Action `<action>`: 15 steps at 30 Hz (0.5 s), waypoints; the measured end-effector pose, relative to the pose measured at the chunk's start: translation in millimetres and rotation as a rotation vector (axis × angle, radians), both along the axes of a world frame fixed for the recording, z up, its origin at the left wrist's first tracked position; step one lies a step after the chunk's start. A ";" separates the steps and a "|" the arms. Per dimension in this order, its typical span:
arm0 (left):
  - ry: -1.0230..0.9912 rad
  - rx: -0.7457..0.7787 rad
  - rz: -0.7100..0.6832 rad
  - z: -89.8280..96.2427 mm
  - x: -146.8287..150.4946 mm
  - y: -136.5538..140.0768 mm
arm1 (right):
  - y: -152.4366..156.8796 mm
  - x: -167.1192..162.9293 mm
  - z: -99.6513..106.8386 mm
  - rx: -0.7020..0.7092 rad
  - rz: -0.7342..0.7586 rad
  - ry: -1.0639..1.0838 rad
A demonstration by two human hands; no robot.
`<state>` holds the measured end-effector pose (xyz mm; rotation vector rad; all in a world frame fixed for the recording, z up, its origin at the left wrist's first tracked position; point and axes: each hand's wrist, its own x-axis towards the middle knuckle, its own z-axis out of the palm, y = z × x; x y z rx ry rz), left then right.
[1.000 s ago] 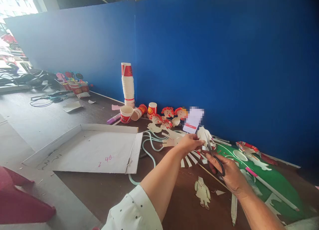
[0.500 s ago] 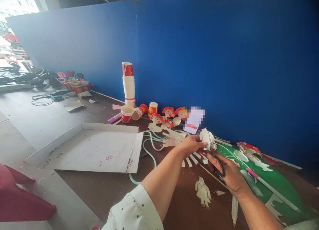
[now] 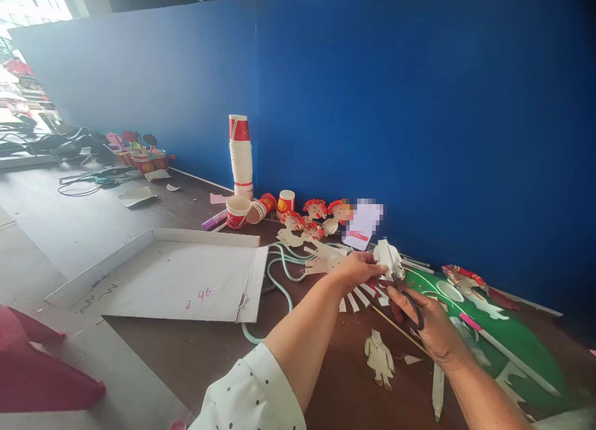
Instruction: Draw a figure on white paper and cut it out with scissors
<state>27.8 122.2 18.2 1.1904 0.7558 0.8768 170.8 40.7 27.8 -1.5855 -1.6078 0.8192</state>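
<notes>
My left hand (image 3: pixel 361 270) pinches a small piece of white paper (image 3: pixel 384 255) by its lower left edge. My right hand (image 3: pixel 431 321) grips black-handled scissors (image 3: pixel 413 306), whose blades point up at the paper. Below the hands lies a paper doll body cut-out (image 3: pixel 379 358) on the brown table. A fringed cup cut-out with a drawn face (image 3: pixel 326 257) sits just left of my left hand, and white strips of it spread out under my wrist. Behind are several paper doll heads with red curled fringes (image 3: pixel 315 210).
A shallow white cardboard tray (image 3: pixel 158 293) lies at left. A tall stack of paper cups (image 3: pixel 241 160) stands by the blue partition (image 3: pixel 410 107). On the right, a green mat (image 3: pixel 516 331) holds a white pen with a pink band (image 3: pixel 512 358) and scraps. A pale green cable (image 3: pixel 284 281) loops beside the tray.
Both hands stay almost in place at the paper. The scissors and my right hand have shifted very slightly, and the scissor handles look a little more opened.
</notes>
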 end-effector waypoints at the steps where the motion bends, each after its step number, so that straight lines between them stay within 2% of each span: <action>1: 0.002 0.003 -0.001 -1.2 0.2 0.8 | 0.9 0.6 -1.4 -0.001 -0.003 0.005; 15: 0.053 0.024 0.012 -6.4 2.2 5.4 | -0.1 1.5 -0.5 -0.020 0.008 0.032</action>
